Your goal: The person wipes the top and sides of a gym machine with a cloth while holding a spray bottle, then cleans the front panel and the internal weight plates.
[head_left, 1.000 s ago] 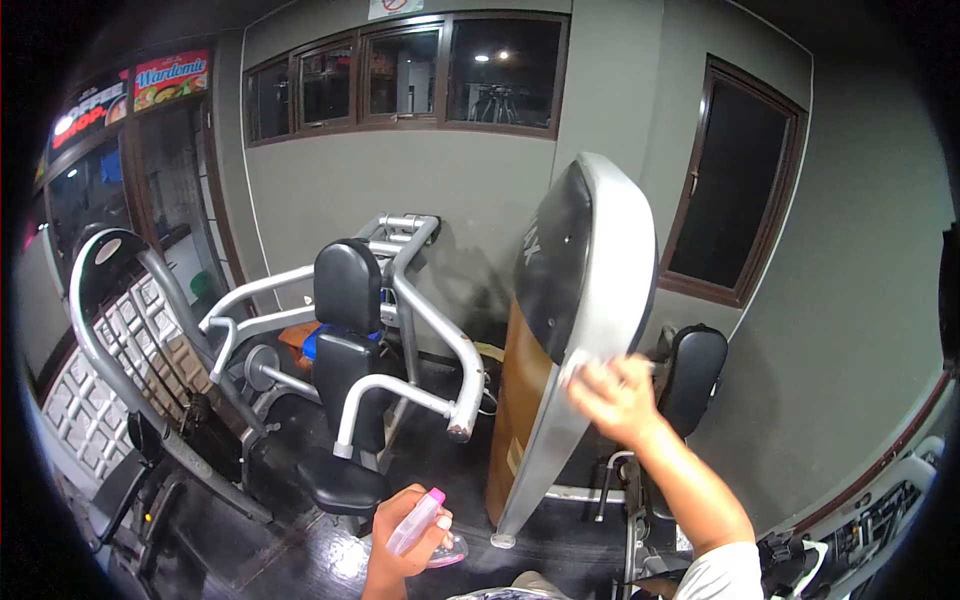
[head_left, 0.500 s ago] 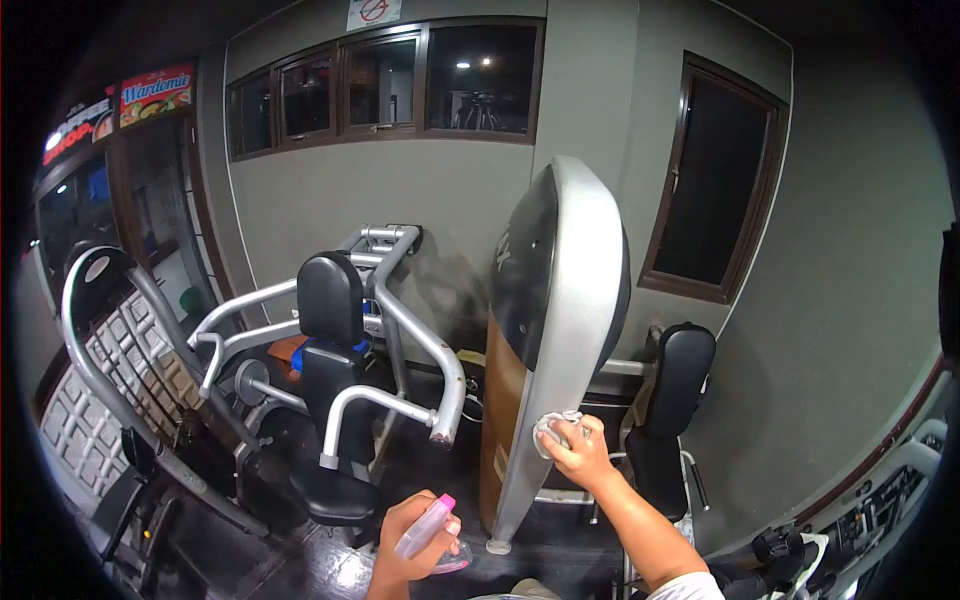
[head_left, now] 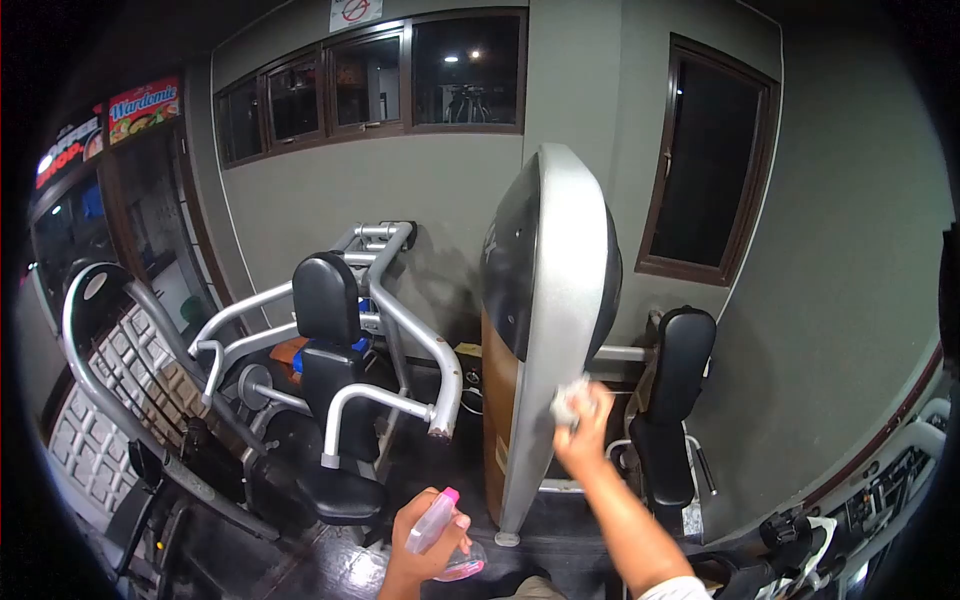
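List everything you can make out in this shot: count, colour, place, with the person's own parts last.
Machine tower: 1, silver, black and tan, centre
Cloth: 1, white, at the tower's edge, contact unclear
Spray bottle: 1, clear with pink tip, low centre
Padded backrests: 2, black, either side of the tower
Arched frame: 1, silver, far left
Window row: 1, brown-framed, back wall
Single window: 1, brown-framed, right
Shop signs: 2, mostly red and blue or black, upper left
Floor: 1, dark, below
Left hand: 1, bare, around the spray bottle
Right hand: 1, bare, gripping the cloth
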`<state>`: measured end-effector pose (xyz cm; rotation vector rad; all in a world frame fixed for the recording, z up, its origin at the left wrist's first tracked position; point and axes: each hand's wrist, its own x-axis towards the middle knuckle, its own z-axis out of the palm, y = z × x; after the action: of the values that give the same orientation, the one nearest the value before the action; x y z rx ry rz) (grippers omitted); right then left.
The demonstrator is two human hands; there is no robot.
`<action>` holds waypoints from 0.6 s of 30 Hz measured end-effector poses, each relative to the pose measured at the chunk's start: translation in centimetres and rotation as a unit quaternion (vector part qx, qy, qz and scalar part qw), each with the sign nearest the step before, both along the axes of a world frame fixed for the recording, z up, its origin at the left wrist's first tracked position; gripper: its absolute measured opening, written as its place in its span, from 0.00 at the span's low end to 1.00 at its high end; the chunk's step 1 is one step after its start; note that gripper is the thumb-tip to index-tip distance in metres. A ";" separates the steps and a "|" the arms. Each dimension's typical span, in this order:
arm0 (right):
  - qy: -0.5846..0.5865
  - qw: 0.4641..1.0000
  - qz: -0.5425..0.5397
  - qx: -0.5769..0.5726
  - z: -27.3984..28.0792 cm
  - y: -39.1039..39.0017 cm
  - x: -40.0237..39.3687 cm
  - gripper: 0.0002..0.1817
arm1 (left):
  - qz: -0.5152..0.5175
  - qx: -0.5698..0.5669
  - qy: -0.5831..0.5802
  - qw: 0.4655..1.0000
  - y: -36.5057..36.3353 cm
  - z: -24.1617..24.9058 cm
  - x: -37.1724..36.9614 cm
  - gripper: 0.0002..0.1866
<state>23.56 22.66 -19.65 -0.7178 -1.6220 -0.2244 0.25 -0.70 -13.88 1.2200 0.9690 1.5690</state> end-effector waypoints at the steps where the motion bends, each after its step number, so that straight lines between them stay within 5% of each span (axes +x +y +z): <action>1: -0.012 0.999 0.001 -0.047 -5.3 -1.0 0.0 0.34 | 0.008 0.002 -0.007 1.000 -0.1 -0.2 -0.2 0.06; 3: -0.095 0.977 0.020 -0.192 -12.2 -4.4 0.7 0.30 | 0.006 -0.003 0.001 1.000 -0.4 -0.4 -0.5 0.05; 5: -0.050 0.981 0.029 -0.183 -12.7 -4.6 0.2 0.25 | 0.001 -0.007 0.020 1.000 -0.2 -0.7 -0.7 0.04; 9: 0.073 0.996 0.032 -0.036 -0.4 -2.0 -0.5 0.22 | -0.015 0.000 0.011 1.000 0.2 -0.6 0.1 0.03; 13: 0.141 0.988 0.058 -0.035 13.3 -2.3 -1.2 0.22 | -0.018 -0.004 0.003 1.000 0.8 -1.0 1.2 0.02; 15: 0.117 0.993 0.022 0.008 10.9 -1.1 -1.6 0.22 | -0.007 -0.004 0.006 1.000 0.8 -0.8 1.3 0.02; 18: 0.084 0.995 0.013 -0.052 -0.6 -1.4 -1.5 0.23 | 0.017 -0.012 0.003 1.000 0.8 -0.3 1.5 0.03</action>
<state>22.09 21.24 -20.20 -0.7732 -1.4896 -0.0591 1.71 0.05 -14.22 1.1993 1.0141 1.5767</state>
